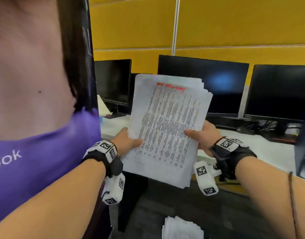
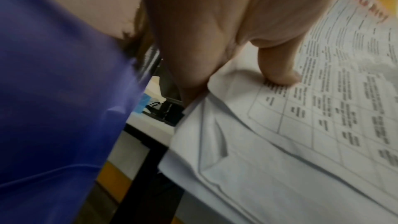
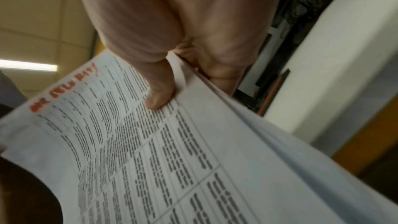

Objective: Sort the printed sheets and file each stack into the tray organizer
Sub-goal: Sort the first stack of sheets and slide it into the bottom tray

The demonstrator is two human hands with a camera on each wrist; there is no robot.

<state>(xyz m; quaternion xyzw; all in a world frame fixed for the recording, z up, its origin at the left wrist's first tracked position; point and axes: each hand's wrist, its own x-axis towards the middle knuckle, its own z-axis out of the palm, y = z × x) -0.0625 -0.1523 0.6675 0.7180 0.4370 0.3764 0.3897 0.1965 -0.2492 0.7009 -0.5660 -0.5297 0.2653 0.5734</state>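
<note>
I hold a thick stack of printed sheets (image 1: 167, 128) up in front of me, its top page a table with a red heading. My left hand (image 1: 126, 140) grips the stack's left edge, thumb on top of the page (image 2: 280, 74). My right hand (image 1: 202, 135) grips the right edge, thumb pressed on the print (image 3: 159, 98) and fingers behind. The sheets (image 3: 193, 159) are fanned unevenly at the top and right edges. A second pile of sheets (image 1: 182, 228) lies low at the bottom of the head view. A dark tray organizer (image 1: 303, 161) shows partly at the far right.
A person in a purple shirt (image 1: 36, 161) stands close on my left and fills that side. Three dark monitors (image 1: 202, 83) stand on a white desk (image 1: 262, 145) against a yellow partition. The desk's front edge (image 1: 232, 187) runs just below my right wrist.
</note>
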